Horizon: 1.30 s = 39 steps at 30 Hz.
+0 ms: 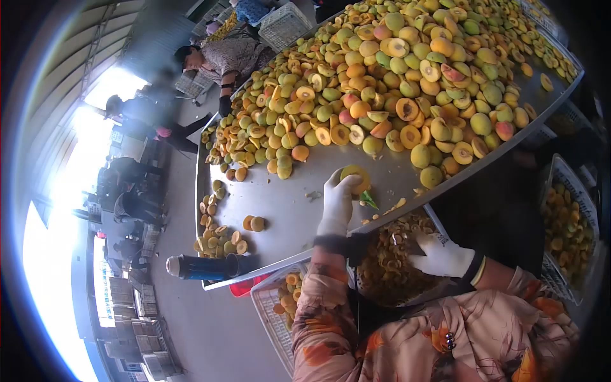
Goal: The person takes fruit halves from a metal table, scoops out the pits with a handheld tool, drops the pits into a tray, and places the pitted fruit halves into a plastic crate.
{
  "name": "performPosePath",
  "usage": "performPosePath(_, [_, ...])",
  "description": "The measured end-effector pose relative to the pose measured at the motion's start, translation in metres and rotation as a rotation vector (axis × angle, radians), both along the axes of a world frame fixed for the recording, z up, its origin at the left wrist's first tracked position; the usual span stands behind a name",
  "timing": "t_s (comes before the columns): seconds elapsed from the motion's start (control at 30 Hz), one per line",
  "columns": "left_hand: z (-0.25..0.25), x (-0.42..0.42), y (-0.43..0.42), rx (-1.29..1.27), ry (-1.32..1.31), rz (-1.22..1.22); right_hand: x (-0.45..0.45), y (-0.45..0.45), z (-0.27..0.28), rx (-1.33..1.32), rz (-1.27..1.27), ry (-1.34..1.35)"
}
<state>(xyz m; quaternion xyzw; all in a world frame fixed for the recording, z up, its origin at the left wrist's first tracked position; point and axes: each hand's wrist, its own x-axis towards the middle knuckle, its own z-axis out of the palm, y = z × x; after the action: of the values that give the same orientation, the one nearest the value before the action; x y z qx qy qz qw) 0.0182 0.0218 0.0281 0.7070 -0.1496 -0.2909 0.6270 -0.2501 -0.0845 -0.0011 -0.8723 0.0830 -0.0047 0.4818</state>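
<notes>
My left hand [338, 202], in a white glove, has its fingers closed round a yellow-green apricot [356, 177] above the near edge of the metal table. A green leaf [368, 200] lies just below that fruit. My right hand [442, 254], also gloved in white, is over a crate of brown, wet-looking scraps [391, 264]. Its thumb and fingers look apart, and I see nothing held between them. A large heap of whole and halved apricots [356, 89] covers the far part of the table, some halves showing brown hollows.
The metal table [286, 204] has a raised rim. At its left corner lies a dark blue bottle [203, 267] beside apricot halves [219, 242]. White crates of fruit stand at left [270, 305] and right [569, 223]. A co-worker [232, 60] leans over the far left side.
</notes>
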Motion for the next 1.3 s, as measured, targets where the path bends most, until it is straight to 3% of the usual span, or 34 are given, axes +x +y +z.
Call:
performPosePath(0.1, [0.004,-0.065,0.048,-0.378,0.259,0.044,0.0,0.016,0.012,0.046,-0.078,-0.207])
performPosePath(0.17, [0.014,-0.106,0.067,-0.387,0.196,0.072,0.001,0.03,0.014,-0.016,-0.036,-0.4])
performPosePath(0.2, [0.018,-0.125,0.074,-0.399,0.172,0.089,-0.004,0.039,0.028,-0.008,-0.01,-0.236])
performPosePath(0.37, [0.037,-0.18,0.109,-0.618,0.332,0.176,-0.013,0.078,0.045,0.025,0.052,-0.386])
performPosePath(0.57, [0.052,-0.219,0.123,-0.514,-0.02,0.299,-0.025,0.1,0.044,0.044,0.151,-0.409])
performPosePath(0.7, [0.053,-0.233,0.125,-0.486,-0.202,0.378,-0.041,0.11,0.072,0.013,0.116,-0.378])
performPosePath(0.83, [0.056,-0.237,0.127,-0.519,-0.216,0.41,-0.043,0.121,0.061,-0.004,0.155,-0.347])
performPosePath(0.93, [0.06,-0.238,0.129,-0.51,-0.226,0.41,-0.038,0.124,0.054,-0.02,0.236,-0.509])
performPosePath(1.03, [0.069,-0.236,0.129,-0.482,-0.176,0.374,-0.039,0.121,0.065,0.161,0.275,-0.558])
performPosePath(1.1, [0.074,-0.231,0.131,-0.452,-0.144,0.315,-0.038,0.113,0.069,0.171,0.355,-0.52])
performPosePath(1.3, [0.075,-0.22,0.128,-0.377,-0.173,0.247,-0.033,0.091,0.086,0.468,0.459,-0.067])
